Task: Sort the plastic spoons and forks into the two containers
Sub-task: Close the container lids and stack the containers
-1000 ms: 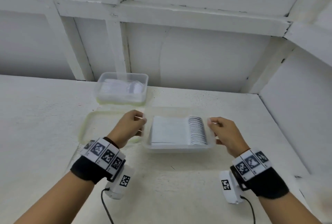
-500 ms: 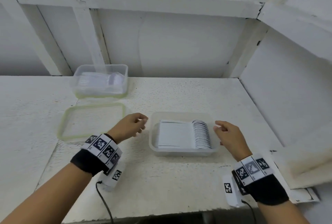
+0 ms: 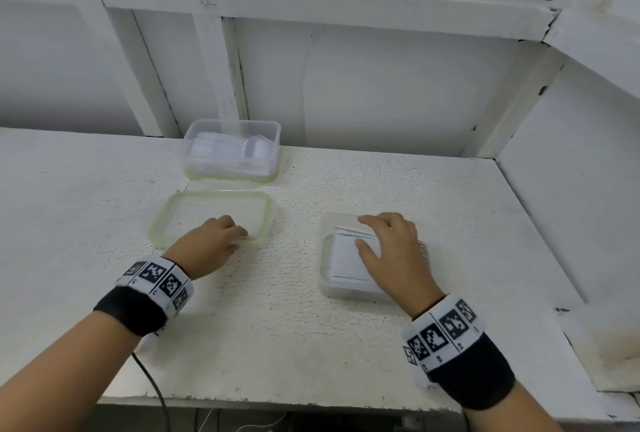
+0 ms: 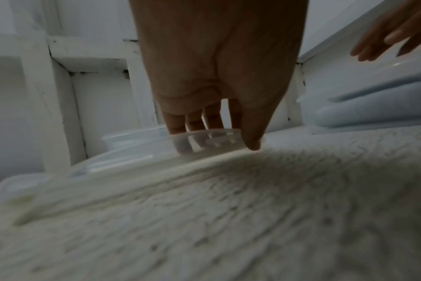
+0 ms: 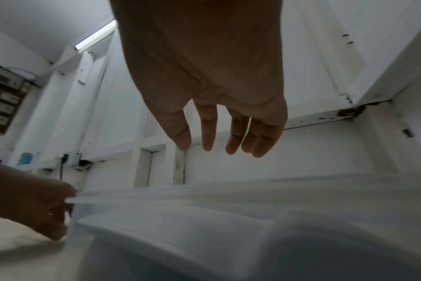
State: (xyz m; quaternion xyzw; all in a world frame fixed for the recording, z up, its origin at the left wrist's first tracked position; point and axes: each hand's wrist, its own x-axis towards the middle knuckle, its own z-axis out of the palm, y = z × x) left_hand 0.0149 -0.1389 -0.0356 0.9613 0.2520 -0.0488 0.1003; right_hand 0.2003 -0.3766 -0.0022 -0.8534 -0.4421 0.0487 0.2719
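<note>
On the tabletop (image 3: pixel 277 327): far container (image 3: pixel 232 151) at the back left, against the wall, holding stacked cutlery. Directly before it, a lid (image 3: pixel 211 215) lying flat. Right of the lid, well apart, near container (image 3: pixel 332 279) with stacked cutlery (image 3: pixel 346 258) inside. Left hand (image 3: pixel 207 248) at the lid's near edge; right hand (image 3: pixel 391 255) over the near container.

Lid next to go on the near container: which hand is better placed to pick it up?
Left. The left hand already has its fingertips on the near edge of the green-rimmed lid, thumb at the rim in the wrist view. The right hand hangs open over the near container, away from the lid.
</note>
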